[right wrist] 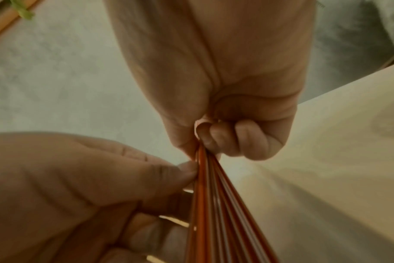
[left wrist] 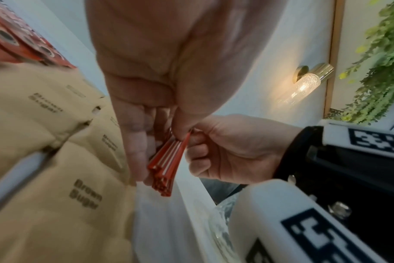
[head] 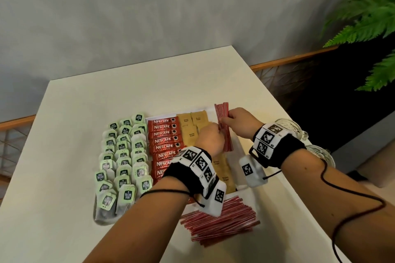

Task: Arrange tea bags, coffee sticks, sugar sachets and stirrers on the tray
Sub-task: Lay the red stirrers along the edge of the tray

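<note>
Currently a bundle of red-and-white stirrers [head: 223,127] is held upright-ish over the right edge of the white tray [head: 239,147], just beside the brown sugar sachets [head: 189,131]. It is pinched from both sides: the right hand [head: 239,123] is curled round the upper half, the left hand [head: 210,137] grips it lower down, thumb against fingers. In the left wrist view the cut ends [left wrist: 164,170] are seen sticking out below the fingers.

Handling, as judged: the stirrers are light, thin, semi-stiff plastic, and smooth. A loose bundle is likely to fan out or slip lengthwise, as the splay in the right wrist view [right wrist: 216,204] suggests. A hold near mid-length is best, with the ends squared before it is laid down.

Outward: Nescafe Classic coffee sticks [head: 165,141] are laid in a column left of the sachets, and rows of green-tagged tea bags [head: 123,156] lie left of those. A second heap of stirrers [head: 220,221] lies at the near edge.

Hidden or unclear: the near sachets and coffee sticks are covered by the left wrist band [head: 198,164]. Whether the tea bags and the near heap sit on the tray or on the table [head: 106,92] cannot be told. The stirrer count cannot be made out. Glassware [head: 320,151] behind the right wrist is mostly cut off.
</note>
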Demonstrator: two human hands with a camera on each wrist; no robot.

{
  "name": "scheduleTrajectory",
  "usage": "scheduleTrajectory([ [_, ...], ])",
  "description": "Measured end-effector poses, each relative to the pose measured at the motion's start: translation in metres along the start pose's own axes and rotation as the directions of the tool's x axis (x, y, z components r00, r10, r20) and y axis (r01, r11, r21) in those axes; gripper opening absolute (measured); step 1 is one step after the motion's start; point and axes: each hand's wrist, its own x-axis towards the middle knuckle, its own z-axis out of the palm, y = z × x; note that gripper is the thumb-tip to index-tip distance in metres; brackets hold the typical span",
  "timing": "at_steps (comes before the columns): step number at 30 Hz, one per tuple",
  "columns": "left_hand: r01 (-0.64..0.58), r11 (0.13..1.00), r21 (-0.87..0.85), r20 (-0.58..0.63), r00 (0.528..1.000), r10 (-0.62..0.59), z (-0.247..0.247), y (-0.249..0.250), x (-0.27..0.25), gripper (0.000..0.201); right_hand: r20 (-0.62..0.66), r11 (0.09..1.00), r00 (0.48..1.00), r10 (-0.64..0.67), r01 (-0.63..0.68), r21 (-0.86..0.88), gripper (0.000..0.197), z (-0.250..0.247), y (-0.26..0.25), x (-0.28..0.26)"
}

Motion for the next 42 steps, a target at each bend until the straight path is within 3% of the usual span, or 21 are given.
scheduleTrajectory([
  [3, 0.01, 0.999, 0.048, -0.036, 0.999, -0.008, -0.001, -0.003, 0.013, 0.031, 0.027, 1.0, 1.0, -0.003, 0.004, -0.023, 0.038, 0.004, -0.001, 0.01],
  [8, 0.075, 0.996, -0.047, -0.031, 0.997, -0.076, 0.001, -0.015, 0.032, 0.027, 0.022, 0.995, 1.0, 0.012, -0.01, -0.103, 0.034, 0.007, 0.0, 0.019],
  [13, 0.081, 0.997, -0.019, -0.039, 0.996, -0.081, 0.0, -0.017, 0.041, 0.022, 0.024, 0.993, 0.998, 0.06, -0.057, -0.105, 0.021, 0.008, 0.003, 0.021],
  [16, 0.094, 0.996, -0.01, -0.059, 0.994, -0.094, -0.003, -0.016, 0.042, 0.021, -0.041, 0.994, 0.997, 0.06, -0.064, -0.09, 0.028, 0.006, 0.006, 0.02],
  [20, 0.081, 0.996, 0.042, -0.058, 0.995, -0.079, -0.015, -0.01, 0.034, 0.032, -0.065, 0.996, 0.998, -0.006, 0.0, -0.092, 0.033, 0.003, 0.007, 0.011],
  [23, 0.034, 0.963, 0.267, -0.103, 0.995, -0.007, -0.021, -0.013, 0.031, 0.038, 0.001, 0.991, 1.0, -0.008, 0.008, -0.135, 0.037, 0.002, 0.009, 0.006],
  [29, -0.046, 0.828, 0.558, -0.077, 0.991, 0.107, -0.024, -0.018, 0.023, 0.048, -0.032, 0.98, 0.997, -0.068, 0.061, -0.188, 0.048, -0.005, 0.01, -0.008],
  [34, -0.096, 0.784, 0.614, 0.077, 0.995, 0.062, -0.02, -0.011, 0.018, 0.077, 0.151, 0.911, 0.983, -0.107, 0.158, -0.381, 0.061, 0.0, 0.013, -0.021],
  [39, -0.112, 0.77, 0.628, 0.108, 0.993, 0.057, -0.014, -0.008, 0.019, 0.081, 0.116, 0.904, 0.986, -0.118, 0.154, -0.398, 0.064, -0.003, 0.012, -0.024],
  [42, -0.119, 0.758, 0.641, 0.126, 0.991, 0.049, -0.013, -0.009, 0.02, 0.099, 0.156, 0.874, 0.977, -0.145, 0.2, -0.443, 0.075, -0.006, 0.013, -0.03],
])
